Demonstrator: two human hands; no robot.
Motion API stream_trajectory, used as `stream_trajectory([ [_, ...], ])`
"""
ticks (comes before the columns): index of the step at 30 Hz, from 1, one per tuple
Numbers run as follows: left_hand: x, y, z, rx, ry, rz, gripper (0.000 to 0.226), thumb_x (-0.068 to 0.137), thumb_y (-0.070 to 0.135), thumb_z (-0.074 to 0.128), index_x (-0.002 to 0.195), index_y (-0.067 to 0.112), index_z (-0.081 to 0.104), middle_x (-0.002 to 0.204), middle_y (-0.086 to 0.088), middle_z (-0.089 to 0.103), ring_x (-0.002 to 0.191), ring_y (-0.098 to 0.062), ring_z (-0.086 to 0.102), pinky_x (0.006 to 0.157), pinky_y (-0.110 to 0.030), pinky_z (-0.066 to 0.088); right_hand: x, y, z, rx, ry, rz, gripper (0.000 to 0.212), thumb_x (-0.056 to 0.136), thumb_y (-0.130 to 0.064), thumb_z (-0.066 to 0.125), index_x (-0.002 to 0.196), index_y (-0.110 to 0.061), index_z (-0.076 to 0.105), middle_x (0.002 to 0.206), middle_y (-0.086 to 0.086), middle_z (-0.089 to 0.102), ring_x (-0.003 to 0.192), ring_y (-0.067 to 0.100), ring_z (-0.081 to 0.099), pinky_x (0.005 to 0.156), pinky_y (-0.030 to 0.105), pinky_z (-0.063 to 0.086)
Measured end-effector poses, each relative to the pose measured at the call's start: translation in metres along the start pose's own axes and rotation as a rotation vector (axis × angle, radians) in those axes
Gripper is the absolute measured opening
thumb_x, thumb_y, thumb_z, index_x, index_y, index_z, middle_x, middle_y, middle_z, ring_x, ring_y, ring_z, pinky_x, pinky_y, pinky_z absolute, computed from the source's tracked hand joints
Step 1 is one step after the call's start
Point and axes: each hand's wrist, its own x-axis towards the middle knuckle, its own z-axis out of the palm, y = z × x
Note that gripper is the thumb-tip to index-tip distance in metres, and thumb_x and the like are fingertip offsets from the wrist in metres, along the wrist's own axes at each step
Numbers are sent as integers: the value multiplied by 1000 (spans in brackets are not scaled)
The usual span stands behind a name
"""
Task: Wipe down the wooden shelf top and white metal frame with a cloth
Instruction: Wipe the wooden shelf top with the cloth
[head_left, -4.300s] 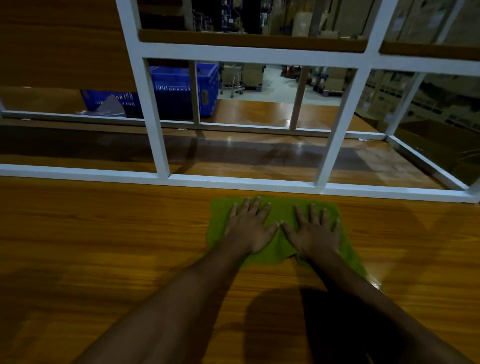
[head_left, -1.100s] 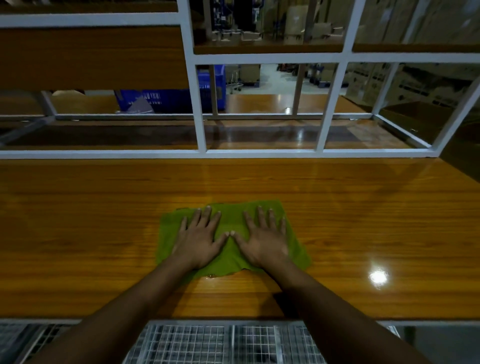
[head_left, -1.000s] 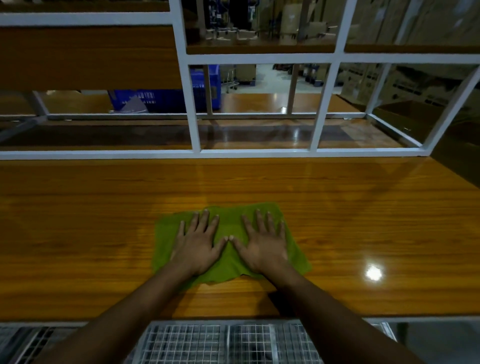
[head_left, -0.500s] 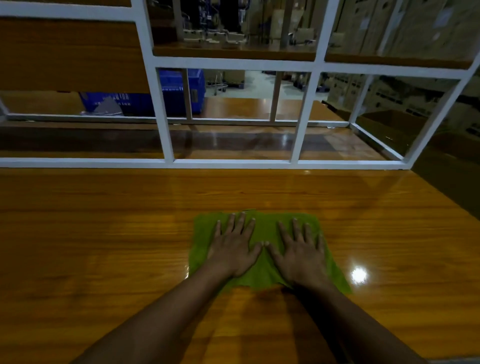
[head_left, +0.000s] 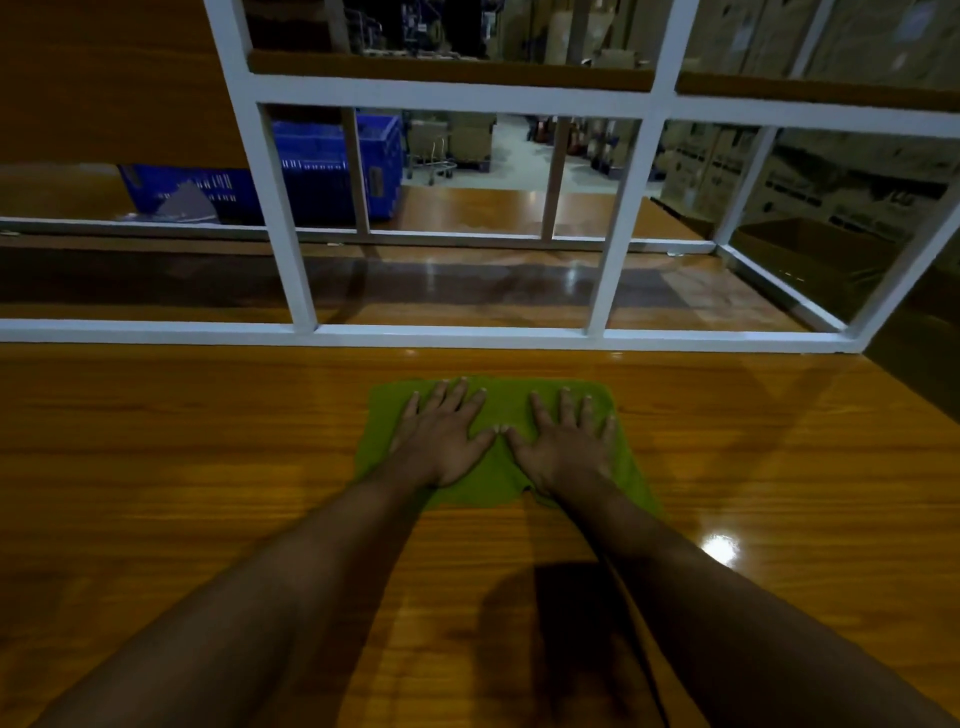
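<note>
Two hands flat on cloth (head_left: 498, 467), palms down, fingers spread, thumbs nearly touching. Far left behind frame (head_left: 304, 270): blue crate (head_left: 322, 176) on back shelf. Left hand (head_left: 441, 441) presses cloth's left half, grip open, nothing clasped. Right hand (head_left: 569, 449) presses right half, grip open too. Cloth green, spread on wooden shelf top (head_left: 182, 467), near frame's bottom rail, not touching it. Light glare right of right forearm.

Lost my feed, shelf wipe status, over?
Left hand and right hand flat on green cloth. Cloth on wooden shelf top, short of white frame. Path clear.
</note>
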Motion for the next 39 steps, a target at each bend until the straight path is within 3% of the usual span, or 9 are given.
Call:
stream_trajectory([
  [12, -45, -98, -8, 25, 37, -94, 84, 84, 80, 2, 157, 36, 5, 165, 2, -3, 152, -23, -1, 120, -54, 3, -10, -94, 7, 7, -24, -140, 81, 89, -80, 11, 157, -37, 0, 166, 7, -8, 151, 35, -10, 116, 61, -10],
  [20, -129, -150, -15, 41, 0, -211, 77, 91, 76, 11, 156, 37, 0, 164, 4, -10, 152, -20, -6, 121, -52, 0, -64, -164, 15, 16, -37, -231, 80, 89, -79, 13, 157, -38, 1, 166, 7, -9, 151, 33, -13, 117, 59, -11],
  [27, -196, -149, -15, 25, 8, -238, 95, 73, 82, -8, 157, 37, 1, 165, 3, -8, 152, -20, -6, 121, -53, 0, -119, -181, 18, 16, -38, -244, 81, 88, -80, 11, 157, -39, 1, 166, 5, -8, 151, 32, -12, 118, 58, -11],
  [39, -290, -105, -13, 5, -11, -202, 92, 79, 82, -3, 157, 34, 3, 165, 1, -7, 152, -22, -6, 120, -53, 0, -223, -158, 25, -21, -14, -249, 80, 89, -79, 10, 157, -37, 1, 166, 6, -3, 152, 32, -6, 118, 59, -4],
])
